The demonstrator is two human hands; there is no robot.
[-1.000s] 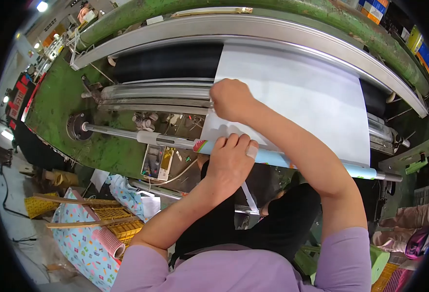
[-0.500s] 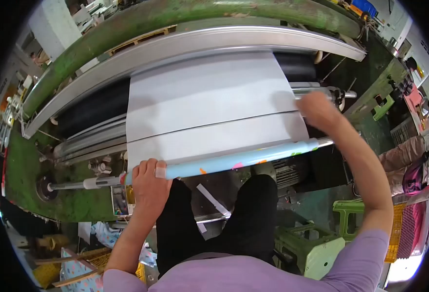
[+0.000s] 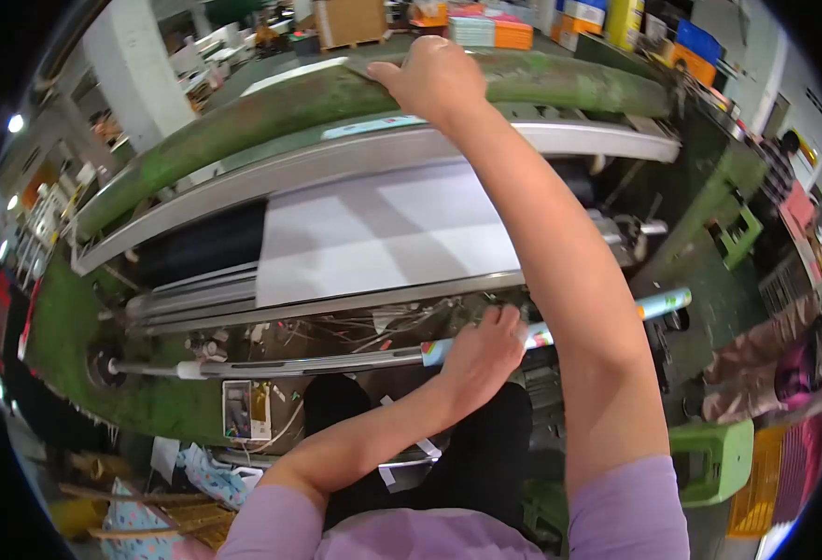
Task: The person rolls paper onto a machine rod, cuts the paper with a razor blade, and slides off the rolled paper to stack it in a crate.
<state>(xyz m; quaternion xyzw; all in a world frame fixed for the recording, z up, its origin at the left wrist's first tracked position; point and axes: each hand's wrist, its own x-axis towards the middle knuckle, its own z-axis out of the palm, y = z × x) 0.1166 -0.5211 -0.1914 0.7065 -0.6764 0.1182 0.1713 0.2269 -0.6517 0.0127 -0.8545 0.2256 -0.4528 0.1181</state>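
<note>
My left hand [image 3: 487, 353] is wrapped round a rolled light-blue patterned sheet [image 3: 665, 304], which sits on a thin metal shaft [image 3: 336, 363] above my knees. The roll's far end points out to the right, and my right forearm covers its middle. My right hand [image 3: 437, 82] is raised over the big green roller [image 3: 271, 126], fingers closed. Something small and greyish shows at its fingertips, too unclear to name. A white sheet [image 3: 383, 233] lies over the machine, its near edge at a metal bar [image 3: 401, 294], apart from the roll.
A grey metal beam [image 3: 579, 140] crosses the machine before the green roller. Below the shaft's left part is a small tray [image 3: 246, 411] of bits. Green stools [image 3: 723, 462] and a yellow crate [image 3: 756, 481] stand at right. Boxes [image 3: 495, 34] are stacked beyond.
The roll has shifted right along the shaft, and the white sheet no longer reaches it. My left hand has moved right with it; my right hand has gone up and forward over the green roller.
</note>
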